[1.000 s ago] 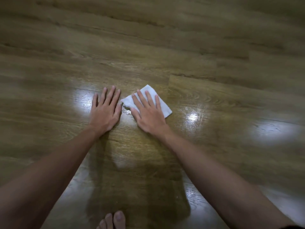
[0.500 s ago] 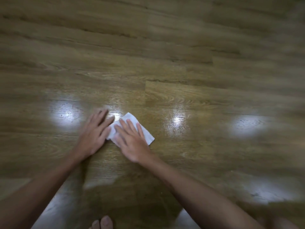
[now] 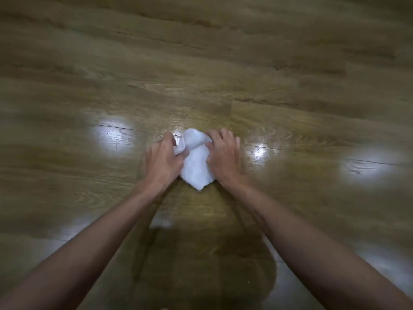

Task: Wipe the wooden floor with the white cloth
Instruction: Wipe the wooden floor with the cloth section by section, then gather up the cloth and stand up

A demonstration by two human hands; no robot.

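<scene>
At frame centre, on the wooden floor [image 3: 279,90], the white cloth [image 3: 195,163] is seen bunched and loosely crumpled, its lower tip pointing toward 6 o'clock. At the cloth's 9 o'clock, its left edge is pinched by the left hand [image 3: 162,158], thumb and fingers curled into the fabric. At its 3 o'clock, the right edge is gripped by the right hand [image 3: 224,156], fingers bent over the top fold. Both forearms are extended from 7 and 5 o'clock. Bright glare patches are noted on the boards at 9 and 3 o'clock.
</scene>
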